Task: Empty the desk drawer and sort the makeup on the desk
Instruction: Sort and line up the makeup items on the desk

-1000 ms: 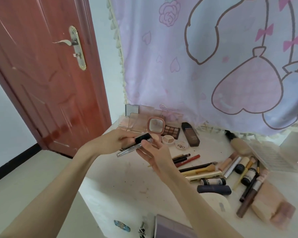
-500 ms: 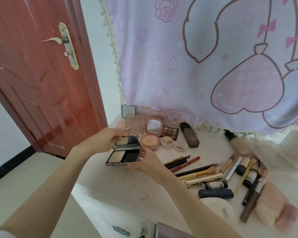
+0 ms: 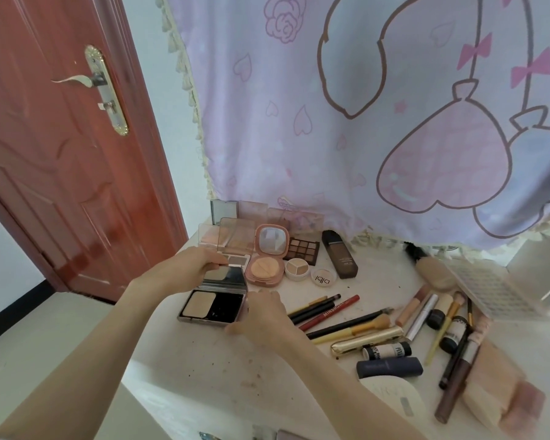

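An open black powder compact (image 3: 212,305) with a mirrored lid lies on the white desk (image 3: 204,360), in front of the other palettes. My left hand (image 3: 191,265) pinches the top edge of its raised lid. My right hand (image 3: 261,312) grips the right front corner of its base. Behind it stand an open pink round-mirror compact (image 3: 265,260), clear-lidded blush palettes (image 3: 232,239) and a dark eyeshadow palette (image 3: 302,249). To the right lie pencils (image 3: 324,308), brushes (image 3: 353,325), a gold tube (image 3: 367,341) and other tubes in a loose spread.
A brown foundation bottle (image 3: 339,258) and two small round pots (image 3: 297,268) sit behind the pencils. A pink-and-purple curtain (image 3: 362,122) hangs over the desk's back edge. A red-brown door (image 3: 61,154) stands at the left, past the desk's left edge. A clear grid box (image 3: 489,290) lies at the right.
I have opened the black compact, which I held shut in the air a second ago, and lowered it onto the desk in front of the palettes. The camera view shifted slightly.
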